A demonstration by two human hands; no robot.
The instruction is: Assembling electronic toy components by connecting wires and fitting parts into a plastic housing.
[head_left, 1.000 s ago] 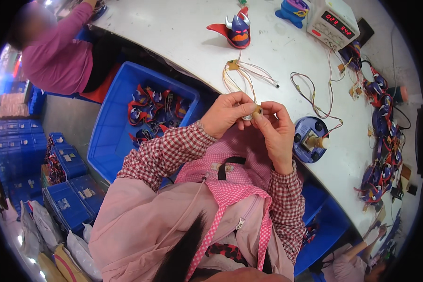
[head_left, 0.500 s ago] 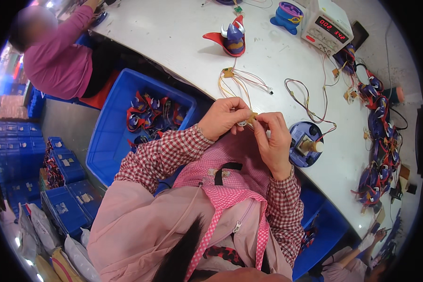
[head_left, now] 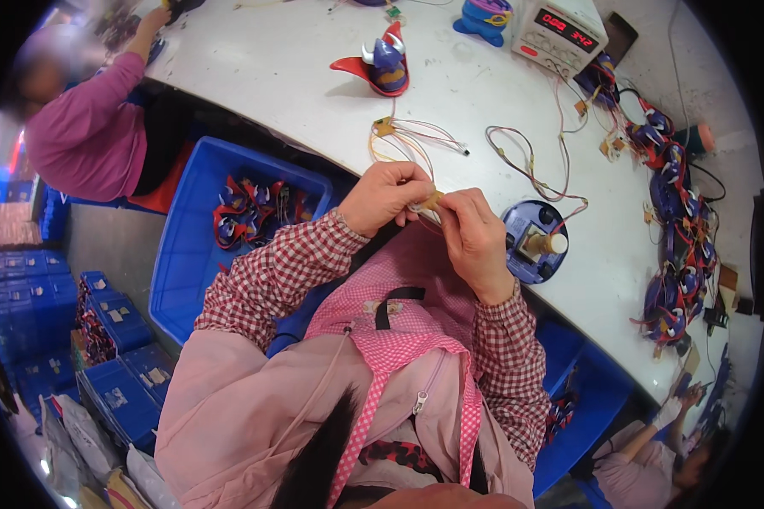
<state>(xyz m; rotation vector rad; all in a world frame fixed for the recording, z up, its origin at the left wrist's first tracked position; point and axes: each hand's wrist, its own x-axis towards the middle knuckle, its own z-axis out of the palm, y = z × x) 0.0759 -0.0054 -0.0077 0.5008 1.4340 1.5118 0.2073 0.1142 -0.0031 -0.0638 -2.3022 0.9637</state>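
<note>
My left hand (head_left: 386, 199) and my right hand (head_left: 477, 242) meet at the table's near edge, fingertips pinched from both sides on a small tan circuit board (head_left: 433, 202) with thin wires. A pale round bit shows beside it under my left fingers, mostly hidden. Thin wires (head_left: 412, 140) lead from there to another small tan board (head_left: 384, 127) on the table. Farther back, a wire joins that board to a purple-and-red toy figure with a horned helmet (head_left: 389, 69). Right of my right hand sits a round purple toy base (head_left: 526, 270) with a cream knob.
A power supply (head_left: 560, 34) and a blue-purple round part (head_left: 482, 19) stand at the back. Several wired toy figures (head_left: 675, 229) line the right side. A blue bin (head_left: 171, 284) of figures is at my left, another (head_left: 590, 407) at lower right. Co-workers sit left (head_left: 89, 140) and lower right (head_left: 637, 475).
The whole view has shifted, so the table things sit farther left and higher. Both hands still hold the small board, with fingers slightly rearranged. The power supply's display reading has changed.
</note>
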